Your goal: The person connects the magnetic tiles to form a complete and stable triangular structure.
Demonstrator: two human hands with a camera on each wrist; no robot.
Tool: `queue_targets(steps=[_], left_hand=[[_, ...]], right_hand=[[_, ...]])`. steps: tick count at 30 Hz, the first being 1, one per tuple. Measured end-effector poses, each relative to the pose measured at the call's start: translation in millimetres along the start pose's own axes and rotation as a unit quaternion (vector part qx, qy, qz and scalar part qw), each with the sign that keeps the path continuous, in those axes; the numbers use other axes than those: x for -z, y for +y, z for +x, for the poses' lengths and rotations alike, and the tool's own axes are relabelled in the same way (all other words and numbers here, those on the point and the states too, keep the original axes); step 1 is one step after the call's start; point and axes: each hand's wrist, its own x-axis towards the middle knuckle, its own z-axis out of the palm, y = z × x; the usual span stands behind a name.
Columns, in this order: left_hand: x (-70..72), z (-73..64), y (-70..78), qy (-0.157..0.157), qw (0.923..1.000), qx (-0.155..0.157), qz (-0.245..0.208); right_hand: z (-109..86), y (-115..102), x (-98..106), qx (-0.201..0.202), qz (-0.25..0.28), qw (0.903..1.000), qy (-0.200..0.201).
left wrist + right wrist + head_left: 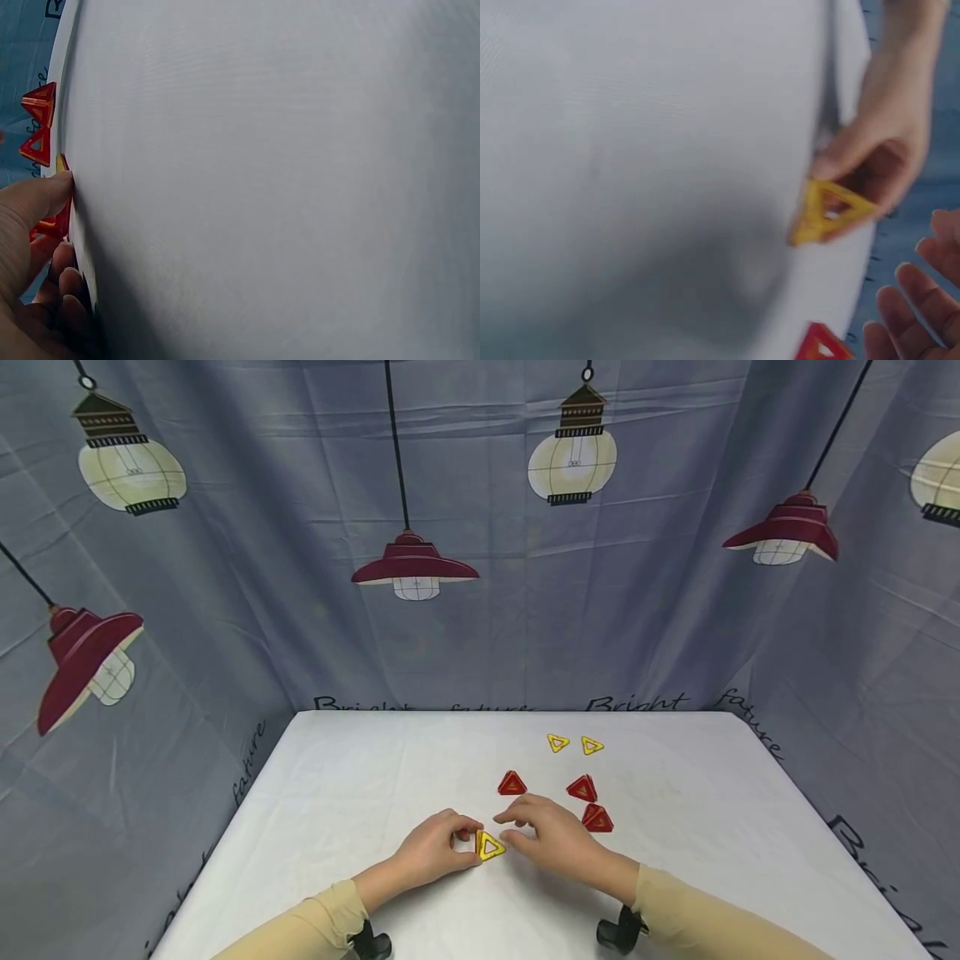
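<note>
My left hand (431,847) pinches a yellow triangular frame piece (482,846), with the thumb and fingertips at its left side. The piece shows two joined faces and stands on the white table; the right wrist view gives a closer look at the same yellow piece (810,219). Just to its right is my right hand (551,835), thumb and fingers apart and holding nothing; in the right wrist view its fingers (922,300) are spread, clear of the piece. The thumb (45,196) covers most of the held piece in the left wrist view.
Three red triangular pyramids stand beyond the hands: one at the left (512,785), one at the right (581,789) and one partly behind the right hand (597,819). Two yellow triangles, a left one (552,740) and a right one (587,749), lie farther back on the white table (390,760).
</note>
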Motion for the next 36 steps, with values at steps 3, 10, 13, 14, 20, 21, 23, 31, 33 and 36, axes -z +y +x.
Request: queue_targets(steps=[3, 10, 13, 14, 20, 21, 23, 31, 33, 36], left_hand=[[0.2, 0.7, -0.2, 0.002, 1.0000, 0.003, -0.005], [-0.5, 0.5, 0.9, 0.003, 0.9999, 0.004, -0.011], [-0.9, -0.5, 1.2, 0.003, 0.9999, 0.007, -0.008], [-1.0, -0.8, 1.6, 0.003, 0.9999, 0.008, -0.008], [-2.7, -1.3, 2.6, 0.004, 0.9999, 0.012, -0.006], [-3.1, -1.4, 2.5, 0.005, 0.9999, 0.013, -0.005], [-4.0, -1.6, 2.3, 0.008, 0.9999, 0.013, 0.003], [-5.1, -4.4, 3.6, 0.042, 0.9968, 0.005, 0.067], [-4.5, -4.6, 4.1, 0.040, 0.9970, 0.000, 0.066], [-3.3, -4.3, 5.4, 0.026, 0.9983, 0.002, 0.052]], right_hand=[[-1.9, -1.2, 19.9, 0.017, 0.004, 0.9992, 0.035], [3.6, 23.9, 66.6, -0.015, 0.010, 0.9927, 0.120], [7.5, 45.8, 83.7, -0.050, 0.002, 0.9886, 0.142], [8.3, 53.9, 88.5, -0.062, -0.005, 0.9874, 0.146], [5.5, 100.2, 104.8, -0.118, -0.041, 0.9836, 0.131], [4.7, 106.2, 105.3, -0.122, -0.049, 0.9834, 0.125], [3.4, 117.5, 103.9, -0.127, -0.070, 0.9832, 0.111], [3.2, 154.2, 84.9, -0.122, -0.128, 0.9815, 0.073], [4.7, 160.7, 80.3, -0.119, -0.138, 0.9812, 0.066], [8.2, 167.7, 74.7, -0.121, -0.151, 0.9799, 0.051]])
